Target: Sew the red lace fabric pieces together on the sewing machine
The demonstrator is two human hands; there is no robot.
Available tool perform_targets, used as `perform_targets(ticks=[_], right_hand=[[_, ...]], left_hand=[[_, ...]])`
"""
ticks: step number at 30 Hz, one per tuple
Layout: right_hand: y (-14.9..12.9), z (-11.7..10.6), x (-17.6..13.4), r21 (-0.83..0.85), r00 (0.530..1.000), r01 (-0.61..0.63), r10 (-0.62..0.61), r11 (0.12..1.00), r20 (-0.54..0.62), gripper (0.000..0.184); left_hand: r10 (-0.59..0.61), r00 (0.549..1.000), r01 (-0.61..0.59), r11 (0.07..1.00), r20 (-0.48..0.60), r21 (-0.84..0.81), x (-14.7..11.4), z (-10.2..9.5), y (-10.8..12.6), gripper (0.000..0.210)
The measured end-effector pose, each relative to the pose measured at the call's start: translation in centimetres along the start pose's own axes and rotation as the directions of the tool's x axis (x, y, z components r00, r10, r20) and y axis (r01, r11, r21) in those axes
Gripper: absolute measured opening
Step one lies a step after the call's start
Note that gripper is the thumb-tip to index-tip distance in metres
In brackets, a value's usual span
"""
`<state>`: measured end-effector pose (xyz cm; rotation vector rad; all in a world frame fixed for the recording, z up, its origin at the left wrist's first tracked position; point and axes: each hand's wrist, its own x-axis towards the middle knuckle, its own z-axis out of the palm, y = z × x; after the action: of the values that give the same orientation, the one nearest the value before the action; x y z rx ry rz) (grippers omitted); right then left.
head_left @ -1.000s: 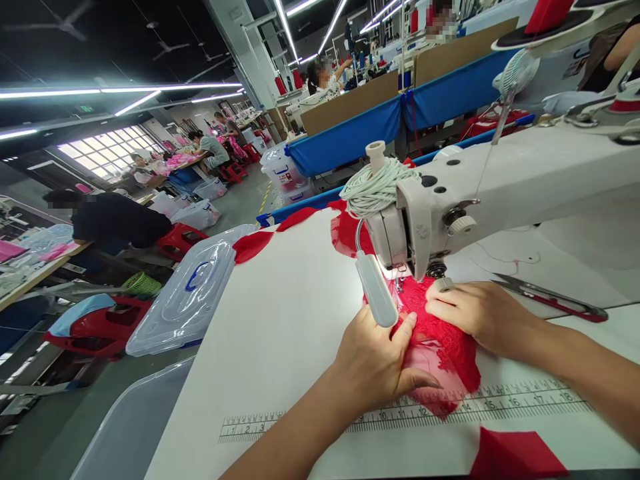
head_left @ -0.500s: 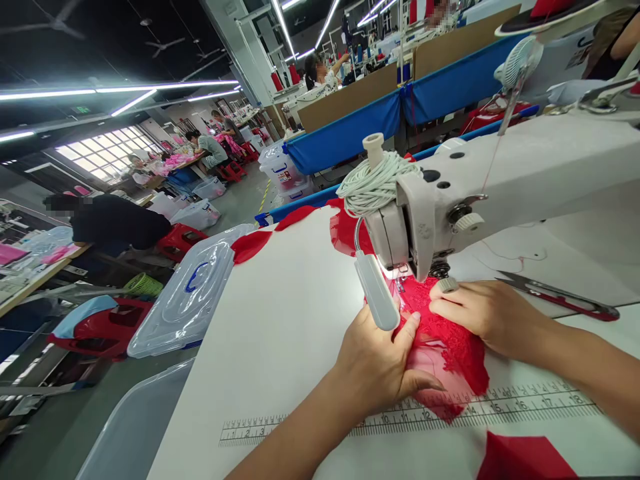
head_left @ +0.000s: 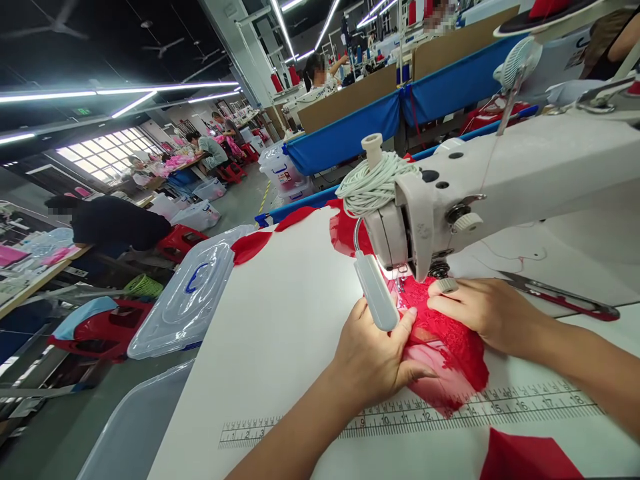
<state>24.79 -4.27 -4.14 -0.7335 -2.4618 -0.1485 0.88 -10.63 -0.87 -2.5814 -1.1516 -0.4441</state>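
A piece of red lace fabric with sheer mesh point(head_left: 440, 373) lies under the head of a white sewing machine point(head_left: 525, 167), close to the presser foot point(head_left: 400, 285). My left hand point(head_left: 370, 353) grips the mesh at its left edge; the machine's small lamp point(head_left: 377, 293) hides some of its fingers. On the lace side, my right hand point(head_left: 480, 310) has its fingers curled, closed on the fabric near the needle area. A bundle of pale cord point(head_left: 375, 183) hangs around the post on top of the machine head.
Thread snips point(head_left: 565, 295) lie right of my right hand. A printed ruler point(head_left: 400, 420) crosses the white table point(head_left: 280, 320). Red cloth pieces rest at the front point(head_left: 530, 457) and along the far edge point(head_left: 253, 247). Lidded plastic bins point(head_left: 185, 293) stand left; other people sit beyond.
The red lace has slid slightly away from me, toward the needle, and its mesh lies a little differently. Both hands keep their hold with only small shifts.
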Motion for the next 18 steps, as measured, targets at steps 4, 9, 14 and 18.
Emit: perform_targets(ticks=[4,9,14,18], right_hand=[[-0.1,-0.1,0.3,-0.035,0.999,0.033,-0.033,0.999,-0.017,0.034],[-0.3,-0.3,0.8,-0.026,0.999,0.025,-0.026,0.999,-0.03,0.033],[-0.3,-1.2,1.1,0.05,0.998,-0.01,0.007,0.999,0.065,0.026],[-0.3,-1.1,0.9,0.162,0.997,0.073,-0.079,0.984,0.027,0.032]], left_hand=[[0.003,1.0,-0.003,1.0,-0.009,-0.007,0.0,0.1,0.0,0.082],[0.002,1.0,-0.002,1.0,0.015,0.007,0.0,0.0,-0.2,0.077],[0.027,0.999,-0.028,0.999,-0.045,-0.036,0.3,0.2,-0.6,0.083],[0.111,0.992,-0.104,0.987,0.053,-0.12,0.8,0.1,-0.6,0.094]])
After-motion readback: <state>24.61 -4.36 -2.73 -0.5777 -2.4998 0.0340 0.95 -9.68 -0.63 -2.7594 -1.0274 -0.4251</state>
